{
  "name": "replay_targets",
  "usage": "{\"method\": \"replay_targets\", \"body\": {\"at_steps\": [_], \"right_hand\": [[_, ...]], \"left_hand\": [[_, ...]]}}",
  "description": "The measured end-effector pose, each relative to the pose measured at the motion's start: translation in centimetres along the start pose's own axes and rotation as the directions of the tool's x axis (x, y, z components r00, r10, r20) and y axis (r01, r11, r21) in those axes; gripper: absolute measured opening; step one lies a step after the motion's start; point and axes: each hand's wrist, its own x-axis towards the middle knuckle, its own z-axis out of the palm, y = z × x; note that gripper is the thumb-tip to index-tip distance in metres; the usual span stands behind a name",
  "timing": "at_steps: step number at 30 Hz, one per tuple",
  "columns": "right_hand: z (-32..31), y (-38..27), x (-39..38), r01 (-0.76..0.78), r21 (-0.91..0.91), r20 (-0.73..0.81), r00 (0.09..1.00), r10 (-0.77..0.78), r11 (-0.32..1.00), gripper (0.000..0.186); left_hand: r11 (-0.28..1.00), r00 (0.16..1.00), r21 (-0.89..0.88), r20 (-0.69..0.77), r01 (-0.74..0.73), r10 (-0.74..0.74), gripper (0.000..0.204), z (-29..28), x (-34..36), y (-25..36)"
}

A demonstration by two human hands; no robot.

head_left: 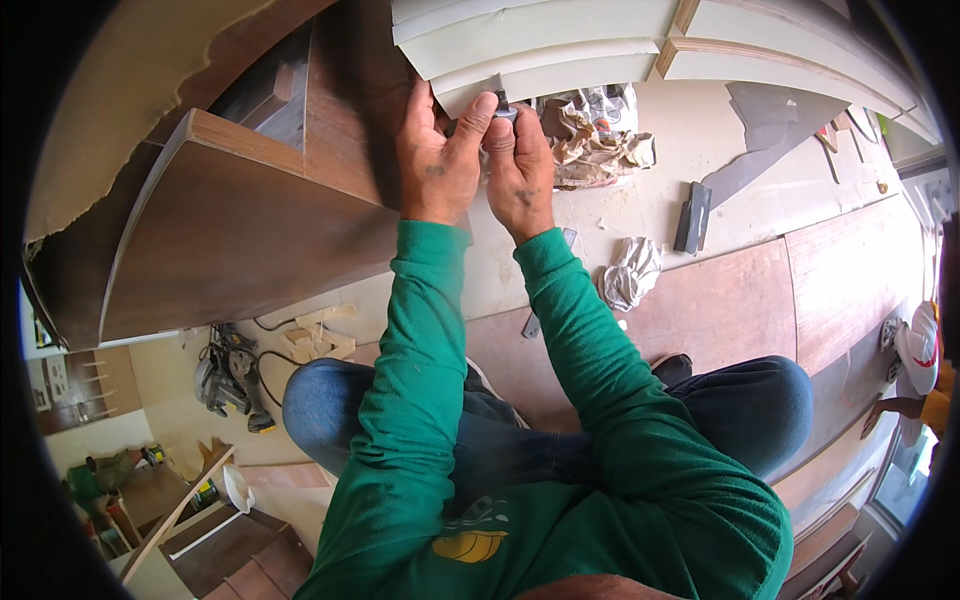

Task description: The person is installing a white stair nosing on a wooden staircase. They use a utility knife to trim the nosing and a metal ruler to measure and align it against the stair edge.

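Both my hands are raised at the lower edge of a white panel (540, 62) with wood-coloured edges. My left hand (438, 160) has its fingers partly hidden behind the panel's corner, with the thumb pressed on a small dark and silver metal fitting (505, 112). My right hand (520, 178) is closed beside it, thumb and fingers pinching that same fitting from below. The fitting touches the panel's edge; its exact kind is too small to tell.
To the left stands a brown wooden cabinet (240, 240). Crumpled brown paper (590, 150), a white crumpled bag (632, 272) and a dark block (692, 217) lie on the floor. Power tools (228, 372) rest at lower left. Another person's hand (892, 410) shows at the right.
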Motion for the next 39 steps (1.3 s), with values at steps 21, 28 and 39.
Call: {"method": "replay_targets", "body": {"at_steps": [21, 28, 39], "right_hand": [[0.6, -0.8, 0.1, 0.049, -0.015, -0.027, 0.998, -0.050, 0.999, 0.034], [1.0, -0.7, -0.2, -0.002, 0.000, -0.040, 0.999, 0.002, 1.000, 0.032], [2.2, -0.8, -0.9, -0.102, 0.144, -0.023, 0.994, 0.107, 0.984, 0.027]], "left_hand": [[0.999, 1.000, -0.030, -0.014, -0.013, 0.013, 0.048, -0.4, 0.5, -0.5], [0.997, 1.000, -0.073, -0.019, 0.002, -0.003, 0.047, -0.3, 0.4, 0.0], [0.999, 0.999, -0.027, -0.027, 0.034, -0.034, 0.043, -0.8, 0.6, 0.5]]}}
